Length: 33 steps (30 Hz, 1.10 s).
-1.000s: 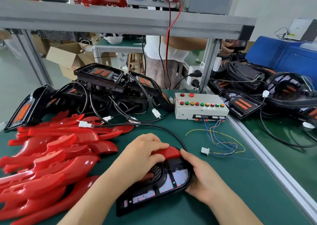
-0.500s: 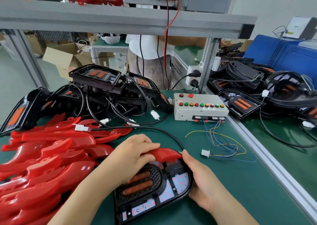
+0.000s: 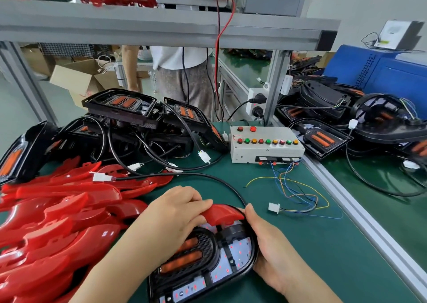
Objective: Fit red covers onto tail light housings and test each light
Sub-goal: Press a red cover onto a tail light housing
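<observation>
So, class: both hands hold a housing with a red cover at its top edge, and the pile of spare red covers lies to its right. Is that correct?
Not quite. The head view shows the pile of red covers to the left of the housing, not the right. The rest holds: both hands, left and right, hold it, the red cover at its top edge.

Covers (image 3: 57,212) left of housing (image 3: 208,256); tester (image 3: 265,150) behind

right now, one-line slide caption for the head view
Both hands press a red cover onto a black tail light housing on the green bench, beside a pile of red covers.
</observation>
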Available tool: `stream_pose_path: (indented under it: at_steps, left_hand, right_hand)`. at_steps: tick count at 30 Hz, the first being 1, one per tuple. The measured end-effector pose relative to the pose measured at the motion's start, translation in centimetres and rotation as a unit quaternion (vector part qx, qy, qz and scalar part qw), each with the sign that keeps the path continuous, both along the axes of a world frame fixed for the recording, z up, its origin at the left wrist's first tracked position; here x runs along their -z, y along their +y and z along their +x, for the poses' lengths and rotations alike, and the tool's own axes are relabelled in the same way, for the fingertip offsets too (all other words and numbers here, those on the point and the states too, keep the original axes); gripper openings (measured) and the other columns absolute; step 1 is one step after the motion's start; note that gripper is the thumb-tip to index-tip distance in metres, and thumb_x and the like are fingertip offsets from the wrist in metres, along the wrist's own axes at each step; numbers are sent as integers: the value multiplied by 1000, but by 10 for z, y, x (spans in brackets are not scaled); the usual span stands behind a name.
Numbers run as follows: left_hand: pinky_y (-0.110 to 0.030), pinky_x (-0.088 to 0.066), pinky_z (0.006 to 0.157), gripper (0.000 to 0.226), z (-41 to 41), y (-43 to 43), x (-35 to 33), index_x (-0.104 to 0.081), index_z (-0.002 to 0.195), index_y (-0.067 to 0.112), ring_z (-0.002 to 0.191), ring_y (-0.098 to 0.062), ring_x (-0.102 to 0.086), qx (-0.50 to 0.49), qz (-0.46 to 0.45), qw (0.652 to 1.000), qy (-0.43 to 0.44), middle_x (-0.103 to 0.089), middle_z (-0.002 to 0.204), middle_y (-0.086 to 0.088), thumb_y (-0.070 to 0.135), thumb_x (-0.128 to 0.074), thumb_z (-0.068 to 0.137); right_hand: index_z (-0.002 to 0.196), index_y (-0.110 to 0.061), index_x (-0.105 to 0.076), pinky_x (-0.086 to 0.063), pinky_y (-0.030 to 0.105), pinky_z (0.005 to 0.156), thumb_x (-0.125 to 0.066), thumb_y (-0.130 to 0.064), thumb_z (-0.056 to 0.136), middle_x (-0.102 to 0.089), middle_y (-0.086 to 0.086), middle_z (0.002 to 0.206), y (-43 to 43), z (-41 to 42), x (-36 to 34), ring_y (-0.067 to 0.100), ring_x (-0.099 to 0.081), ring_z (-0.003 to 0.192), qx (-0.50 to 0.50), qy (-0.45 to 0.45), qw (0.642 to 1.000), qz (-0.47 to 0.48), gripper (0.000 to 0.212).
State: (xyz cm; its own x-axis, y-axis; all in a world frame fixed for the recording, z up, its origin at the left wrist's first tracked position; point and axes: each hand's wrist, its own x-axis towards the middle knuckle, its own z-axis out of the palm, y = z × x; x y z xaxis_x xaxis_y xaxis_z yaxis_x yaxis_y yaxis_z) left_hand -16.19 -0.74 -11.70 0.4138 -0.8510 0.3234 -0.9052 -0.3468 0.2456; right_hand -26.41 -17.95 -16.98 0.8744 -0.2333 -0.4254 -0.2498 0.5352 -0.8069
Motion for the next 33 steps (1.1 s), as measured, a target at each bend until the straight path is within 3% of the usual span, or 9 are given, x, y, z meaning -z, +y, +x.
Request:
stream_pose_path:
  at_steps: [2, 7, 12, 16, 19, 21, 23, 29, 33]
  left_hand:
    - [-28, -56, 64, 32, -3, -1, 2, -76, 102, 12, 74, -20, -64, 5, 22, 1000, -3, -66, 84, 1, 10, -84, 71]
    - [-22, -43, 82, 30, -1, -3, 11, -70, 117, 17, 91, -19, -58, -10, -15, 999, 42, -63, 96, 0, 18, -69, 87]
    - [-10, -29, 93, 28, 7, -3, 14, -66, 118, 32, 103, -2, -45, -16, -35, 992, 123, -50, 106, 16, 32, -63, 90]
    - [-17, -34, 98, 18, 21, -5, 10, -57, 108, 44, 107, 7, -46, -13, 41, 969, 242, -44, 111, 27, 43, -58, 90]
    - [-19, -34, 104, 35, 30, -7, 7, -44, 122, 43, 117, 9, -44, -28, 130, 952, 277, -46, 122, 30, 54, -52, 90]
    - [-23, -31, 108, 49, 34, -8, 6, -39, 136, 41, 126, 3, -41, -30, 191, 943, 271, -44, 132, 26, 59, -46, 91]
    - [-22, -33, 103, 44, 33, -11, 4, -44, 135, 40, 122, 1, -44, -12, 203, 941, 272, -50, 131, 23, 57, -44, 93]
    - [-15, -37, 89, 36, 18, -11, 11, -48, 126, 37, 111, 1, -50, -42, 114, 962, 244, -54, 119, 21, 54, -38, 96]
    - [-20, -36, 88, 41, 10, -14, 13, -42, 131, 33, 111, -7, -52, -80, 47, 979, 183, -55, 119, 14, 54, -38, 96]
  right_hand:
    - [117, -8, -69, -46, 48, 104, -48, -46, 90, -71, 16, 115, 0, -1, 0, 32, -65, 111, 3, 1, 1000, -11, 51]
    - [116, -6, -67, -47, 47, 99, -62, -31, 80, -68, 21, 117, 0, -4, 0, 35, -64, 107, -9, -37, 999, -33, 44]
    - [111, -7, -70, -53, 39, 87, -64, -23, 78, -69, 23, 114, 1, -3, 0, 32, -67, 98, -6, -56, 998, -31, 37]
    - [107, -11, -71, -53, 37, 84, -64, -24, 77, -69, 22, 112, 2, -3, -2, 30, -67, 96, -9, -70, 997, -38, 33]
    - [106, -12, -72, -55, 36, 81, -64, -24, 78, -70, 21, 112, 1, -3, -3, 29, -68, 94, -10, -69, 997, -39, 32]
    - [105, -13, -72, -56, 34, 79, -63, -23, 79, -70, 20, 111, -1, -4, -3, 28, -69, 93, -14, -71, 996, -48, 30]
    - [105, -14, -73, -54, 37, 84, -62, -23, 80, -70, 19, 112, -3, -4, -3, 27, -68, 95, -16, -71, 996, -56, 29]
    - [109, -14, -69, -47, 49, 100, -72, -39, 73, -70, 18, 114, -13, 5, -9, 33, -66, 106, -33, -42, 995, -82, 44]
    - [97, -12, -68, -50, 46, 93, -80, -48, 57, -74, 13, 97, -20, 19, -20, 26, -69, 87, -58, -13, 987, -147, 55]
